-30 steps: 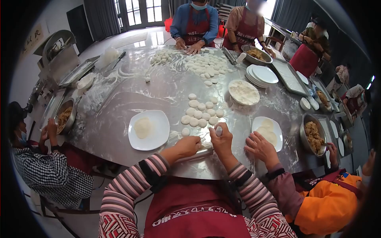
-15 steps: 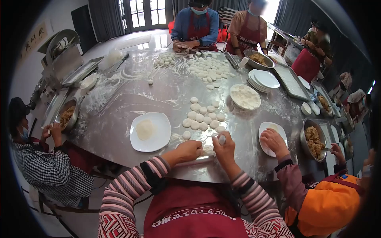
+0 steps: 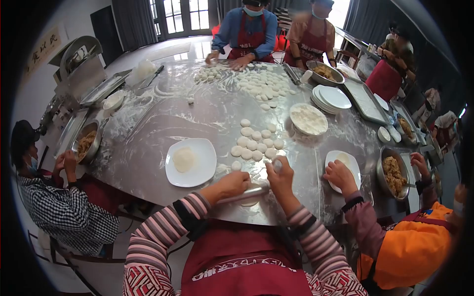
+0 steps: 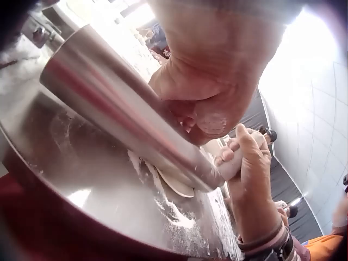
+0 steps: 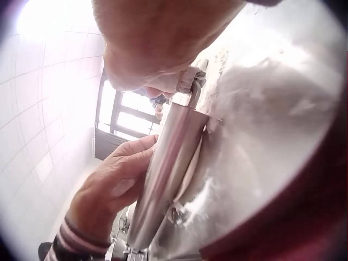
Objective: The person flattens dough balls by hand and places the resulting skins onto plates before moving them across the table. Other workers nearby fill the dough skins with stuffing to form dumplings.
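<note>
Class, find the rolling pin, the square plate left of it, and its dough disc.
Rolling pin [image 4: 128, 109]: left wrist view, barrel middle.
Square plate [image 3: 205, 161]: head view, bare right side.
Dough disc [image 3: 184, 159]: head view, centre.

A shiny steel rolling pin [image 3: 247, 192], its thick cylinder smooth, lies crosswise close to the near edge of the metal counter [image 3: 143, 143], its right end angled slightly farther in; at that end a bent metal rod leads to a pale handle [image 5: 187, 80]. Beneath the cylinder is a dough wrapper [image 4: 176, 185], thin, flat and cream-coloured, partly covered, with a smooth curved edge showing on the near side; the rest of its outline is hard to make out.
</note>
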### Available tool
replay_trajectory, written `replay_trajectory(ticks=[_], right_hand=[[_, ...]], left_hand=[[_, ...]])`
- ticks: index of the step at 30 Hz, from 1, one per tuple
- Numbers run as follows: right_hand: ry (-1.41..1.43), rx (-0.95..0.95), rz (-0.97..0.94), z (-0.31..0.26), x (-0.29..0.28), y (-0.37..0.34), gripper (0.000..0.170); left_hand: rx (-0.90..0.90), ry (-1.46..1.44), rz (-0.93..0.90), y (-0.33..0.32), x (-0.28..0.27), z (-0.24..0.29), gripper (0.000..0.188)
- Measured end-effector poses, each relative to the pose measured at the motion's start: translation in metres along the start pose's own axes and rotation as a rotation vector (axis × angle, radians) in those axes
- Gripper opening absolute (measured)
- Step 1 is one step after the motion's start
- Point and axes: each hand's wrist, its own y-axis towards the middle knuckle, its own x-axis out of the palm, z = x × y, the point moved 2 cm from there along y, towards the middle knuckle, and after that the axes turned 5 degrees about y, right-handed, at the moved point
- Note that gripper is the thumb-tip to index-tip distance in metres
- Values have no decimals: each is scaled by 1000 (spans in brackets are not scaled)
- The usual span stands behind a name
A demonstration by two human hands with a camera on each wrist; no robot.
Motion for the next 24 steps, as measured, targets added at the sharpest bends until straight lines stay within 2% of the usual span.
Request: replay_trajectory(ticks=[2,3,5,6,8,9,11,13,15,16,18,19,21,24], right_hand=[[-46,35,-13,2,-20,-25,19],[-46,4,-14,-2,-30,-40,21],[68,-13,1,-25,-40,-66,20],[143,37,-25,-30,-44,-74,20],[166,24,-55,-27,-44,-80,20],[184,12,-79,-27,-46,-82,20],[161,-13,-77,-25,-45,-77,19],[134,-37,-64,-23,-45,-76,19],[164,-25,-43,-21,-43,-75,20],[145,-43,-28,-18,-43,-77,21],[133,-52,-10,-21,-42,-78,21],[119,-62,-5,-22,-43,-79,21],[82,-65,18,-22,-43,-77,19],[151,-16,-37,-25,-42,-75,18]], left_hand=[[45,27,-14,-13,-3,8,27],[134,4,55,-12,6,0,26],[50,-155,-172,-18,-3,12,26],[41,-158,-169,-19,-2,7,26],[160,-233,-83,-18,-3,0,21],[163,-233,-85,-21,-6,-5,21],[116,-372,9,-30,-27,-25,17],[-68,-435,155,-41,-65,-54,20],[-115,-61,460,-52,-97,-82,26],[-104,-55,455,-49,-98,-82,26],[-116,232,684,-52,-101,-77,33],[-14,189,679,-43,-90,-67,29],[91,180,461,-21,-63,-39,28],[74,296,358,10,-20,-14,28]])
